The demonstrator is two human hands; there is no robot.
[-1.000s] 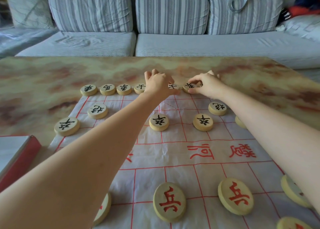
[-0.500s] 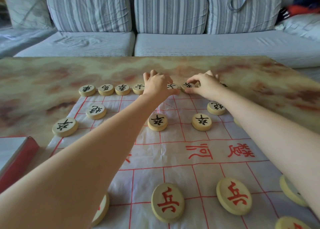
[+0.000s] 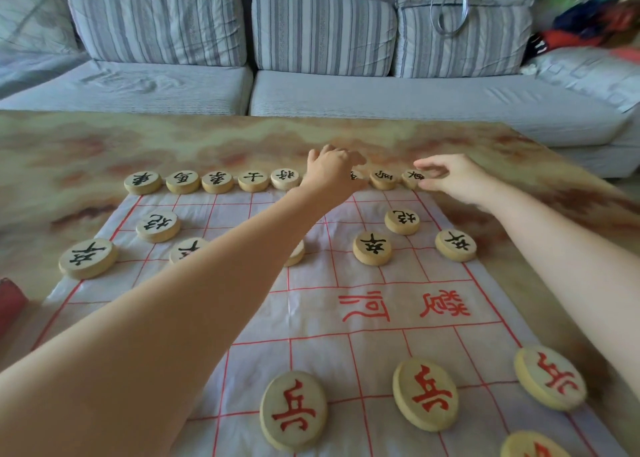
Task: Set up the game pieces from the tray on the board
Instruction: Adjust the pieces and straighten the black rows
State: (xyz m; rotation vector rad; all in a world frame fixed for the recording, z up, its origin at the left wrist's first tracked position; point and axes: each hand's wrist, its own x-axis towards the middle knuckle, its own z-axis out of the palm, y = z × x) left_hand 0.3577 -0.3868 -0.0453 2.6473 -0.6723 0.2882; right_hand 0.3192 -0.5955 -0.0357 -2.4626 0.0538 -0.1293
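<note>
A white sheet board (image 3: 381, 304) with a red grid lies on the marbled table. Wooden discs with black characters form the far row (image 3: 217, 182), and more black discs (image 3: 372, 248) sit on the rows in front of it. Discs with red characters (image 3: 293, 410) lie near me. My left hand (image 3: 332, 171) reaches over the middle of the far row, fingers curled down on a mostly hidden black disc (image 3: 353, 176). My right hand (image 3: 450, 176) pinches the rightmost disc of that row (image 3: 412, 178) between fingers and thumb.
A red tray edge (image 3: 8, 304) shows at the left border. A grey striped sofa (image 3: 346, 93) runs along the table's far side. Bare marbled table (image 3: 52, 186) surrounds the board. My left forearm hides one black disc (image 3: 296, 254) in part.
My right hand has shifted right along the far row, from a disc near the middle to the end disc. My left hand has stayed at the row's middle.
</note>
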